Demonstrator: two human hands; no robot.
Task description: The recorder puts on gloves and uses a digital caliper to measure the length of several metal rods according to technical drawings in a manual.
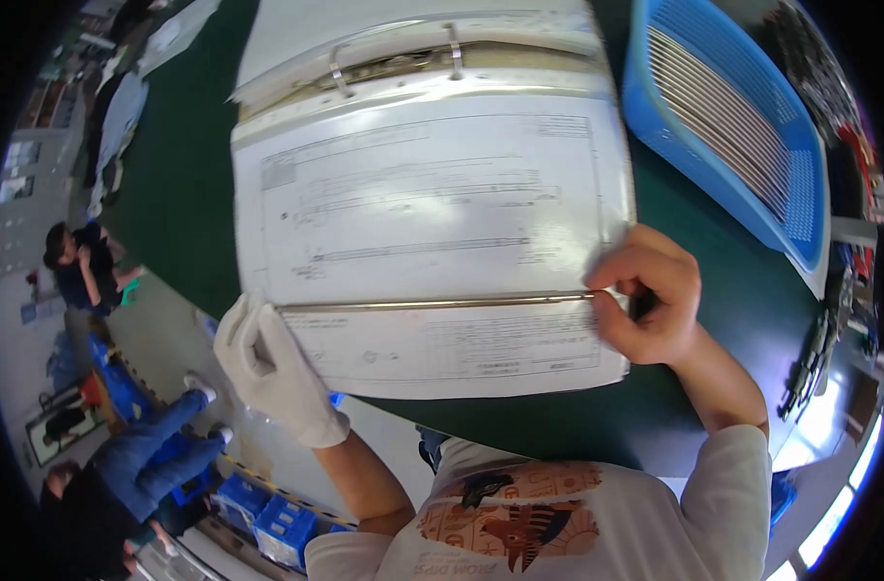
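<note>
A thin, shiny metal rod [432, 304] lies level across the lower part of a printed technical drawing [413, 208] in an open ring binder. My left hand [272, 363], in a white glove, pinches the rod's left end at the page's edge. At the other end, the bare thumb and forefinger of my right hand [655, 295] close on the rod's tip. Slight motion blur softens the right fingertips. Two metal rings [454, 53] hold the sheets at the top of the binder.
A blue plastic basket [655, 116] at the far right holds several similar rods [723, 121] in a row. Under the binder is a dark green table [723, 290]. Beyond its left edge, two people [83, 266] [112, 494] and blue crates [282, 528] are on the floor side.
</note>
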